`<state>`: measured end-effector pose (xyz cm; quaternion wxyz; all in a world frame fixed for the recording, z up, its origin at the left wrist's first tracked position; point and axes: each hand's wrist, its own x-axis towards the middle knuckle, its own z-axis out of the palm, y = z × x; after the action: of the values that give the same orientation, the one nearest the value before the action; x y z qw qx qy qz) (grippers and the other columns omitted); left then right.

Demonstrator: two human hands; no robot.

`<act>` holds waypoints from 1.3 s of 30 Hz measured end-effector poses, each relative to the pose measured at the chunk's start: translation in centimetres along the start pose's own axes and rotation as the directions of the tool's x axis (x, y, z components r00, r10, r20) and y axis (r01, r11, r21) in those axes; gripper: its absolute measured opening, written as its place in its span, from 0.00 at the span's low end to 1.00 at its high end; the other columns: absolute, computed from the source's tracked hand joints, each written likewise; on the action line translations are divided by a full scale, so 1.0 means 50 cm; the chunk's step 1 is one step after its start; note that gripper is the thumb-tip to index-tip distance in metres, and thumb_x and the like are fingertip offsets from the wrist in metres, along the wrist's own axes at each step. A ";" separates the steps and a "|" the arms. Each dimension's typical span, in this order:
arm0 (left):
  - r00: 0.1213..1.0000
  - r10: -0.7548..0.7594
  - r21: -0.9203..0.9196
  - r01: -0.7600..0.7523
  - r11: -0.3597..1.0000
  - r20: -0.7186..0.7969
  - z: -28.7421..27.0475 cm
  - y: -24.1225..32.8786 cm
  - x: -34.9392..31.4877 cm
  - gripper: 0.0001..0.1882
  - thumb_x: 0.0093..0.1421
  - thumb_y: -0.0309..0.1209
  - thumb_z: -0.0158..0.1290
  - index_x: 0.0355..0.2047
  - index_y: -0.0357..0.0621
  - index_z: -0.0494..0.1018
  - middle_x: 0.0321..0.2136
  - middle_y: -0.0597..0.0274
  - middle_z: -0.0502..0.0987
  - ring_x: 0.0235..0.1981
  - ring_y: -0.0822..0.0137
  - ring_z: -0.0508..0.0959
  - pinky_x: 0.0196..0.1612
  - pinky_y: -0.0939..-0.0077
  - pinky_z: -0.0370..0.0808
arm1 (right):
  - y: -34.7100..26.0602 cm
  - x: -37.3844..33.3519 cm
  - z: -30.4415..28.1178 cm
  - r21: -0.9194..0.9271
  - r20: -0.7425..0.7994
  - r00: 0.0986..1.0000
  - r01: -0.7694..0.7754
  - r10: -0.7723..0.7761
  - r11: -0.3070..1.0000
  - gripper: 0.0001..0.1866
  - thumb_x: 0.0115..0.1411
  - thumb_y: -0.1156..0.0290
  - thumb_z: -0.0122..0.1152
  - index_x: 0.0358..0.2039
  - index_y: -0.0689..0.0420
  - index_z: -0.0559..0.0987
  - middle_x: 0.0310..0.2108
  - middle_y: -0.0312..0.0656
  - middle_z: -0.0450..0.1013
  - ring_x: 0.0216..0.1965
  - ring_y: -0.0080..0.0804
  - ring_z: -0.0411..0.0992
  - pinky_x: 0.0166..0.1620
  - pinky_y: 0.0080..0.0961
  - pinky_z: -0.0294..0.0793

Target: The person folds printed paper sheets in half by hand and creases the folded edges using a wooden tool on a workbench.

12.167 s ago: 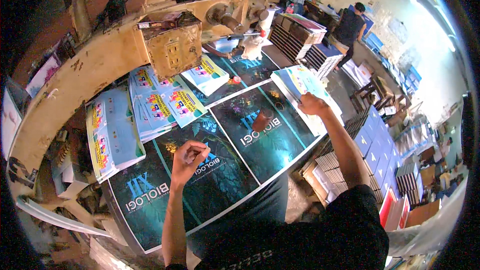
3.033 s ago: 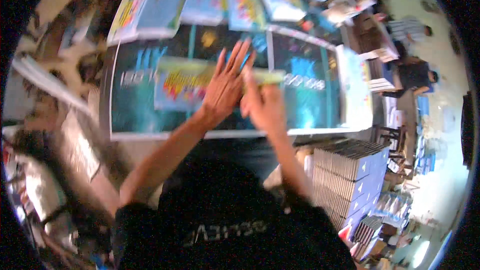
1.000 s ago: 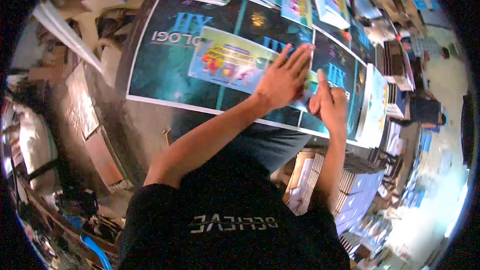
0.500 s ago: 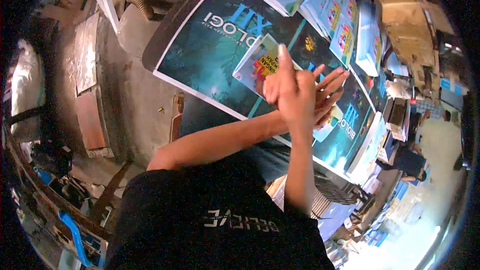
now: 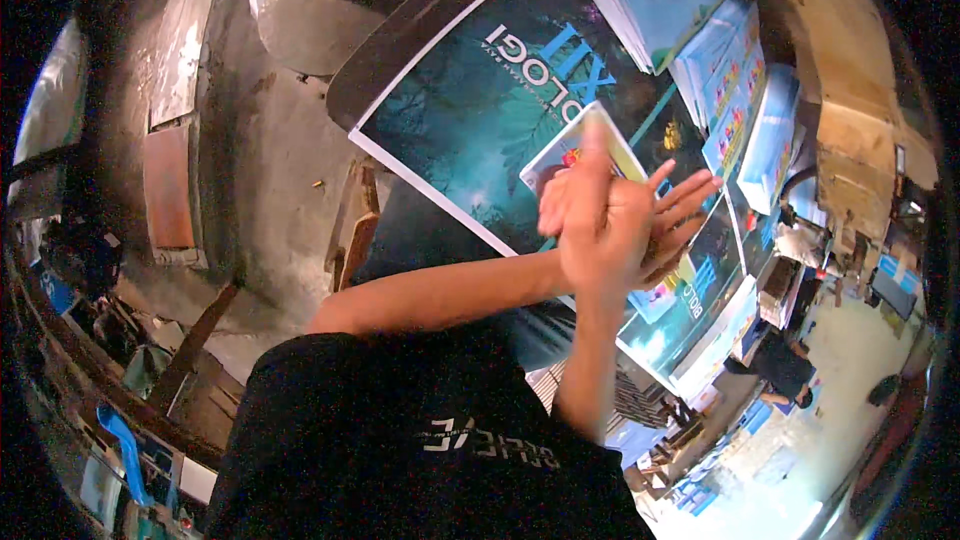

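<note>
A small booklet point(image 5: 622, 156) with a light, colourful cover lies on a large dark teal printed sheet point(image 5: 440, 140) on the table. Over the booklet my hands cross. My right hand point(image 5: 605, 215) is on top, somewhat blurred, with its thumb stretched forward and its other fingers curled in against the cover. Whether those fingers grip anything cannot be made out. My left hand point(image 5: 685, 202) reaches across beneath the right wrist, its fingers straight and spread over the booklet's right side. Both hands hide the booklet's middle; a coloured part shows below them.
Tall stacks of light blue booklets point(image 5: 655, 0) stand along the table's far side, with further booklet rows point(image 5: 735, 90) to their right. A wooden piece point(image 5: 358, 225) juts up at the table's left. At far right, a person in dark clothes point(image 5: 780, 365) is on the floor area.
The view has shifted, so the table and its stacks appear farther right and lower. My hands stay crossed over the booklet; the right hand now covers more of its cover.
</note>
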<state>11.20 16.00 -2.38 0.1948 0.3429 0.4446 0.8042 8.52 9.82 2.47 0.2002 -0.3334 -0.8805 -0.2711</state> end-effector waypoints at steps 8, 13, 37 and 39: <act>0.958 0.129 0.566 -0.257 0.784 0.256 -0.104 0.006 0.026 0.34 0.57 0.40 0.50 0.63 0.40 0.60 0.66 0.46 0.51 0.70 0.52 0.48 0.70 0.50 0.42 | 0.010 0.068 -0.047 0.678 0.391 0.915 -0.217 -0.095 0.702 0.32 0.69 0.51 0.36 0.57 0.68 0.71 0.70 0.66 0.37 0.71 0.62 0.34 0.68 0.53 0.36; 0.942 0.138 0.654 -0.313 0.689 0.306 -0.118 0.006 0.040 0.35 0.56 0.40 0.51 0.62 0.39 0.60 0.69 0.44 0.45 0.71 0.50 0.44 0.70 0.46 0.40 | 0.049 0.084 -0.057 0.680 0.437 0.899 -0.307 -0.031 0.666 0.24 0.70 0.53 0.37 0.43 0.64 0.70 0.53 0.59 0.43 0.57 0.55 0.44 0.62 0.48 0.45; 0.868 -0.060 0.758 -0.395 0.519 0.493 -0.128 0.212 0.048 0.25 0.56 0.43 0.58 0.47 0.38 0.73 0.59 0.46 0.67 0.65 0.49 0.60 0.68 0.47 0.47 | 0.504 -0.092 -0.024 0.756 0.571 0.404 -0.598 0.715 -0.266 0.26 0.58 0.55 0.67 0.11 0.57 0.70 0.12 0.38 0.68 0.16 0.28 0.70 0.26 0.27 0.71; 0.851 -0.089 0.763 -0.412 0.499 0.518 -0.120 0.270 0.040 0.26 0.55 0.45 0.59 0.47 0.38 0.74 0.57 0.47 0.69 0.63 0.49 0.64 0.67 0.47 0.50 | 0.536 -0.114 0.000 0.777 0.531 0.380 -0.575 0.757 -0.256 0.25 0.58 0.55 0.67 0.12 0.57 0.72 0.12 0.38 0.68 0.16 0.27 0.69 0.26 0.27 0.71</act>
<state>5.37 6.59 7.62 0.0275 0.6278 0.6795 0.3787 31.14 24.00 8.68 0.5306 -0.5509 -0.4873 0.4213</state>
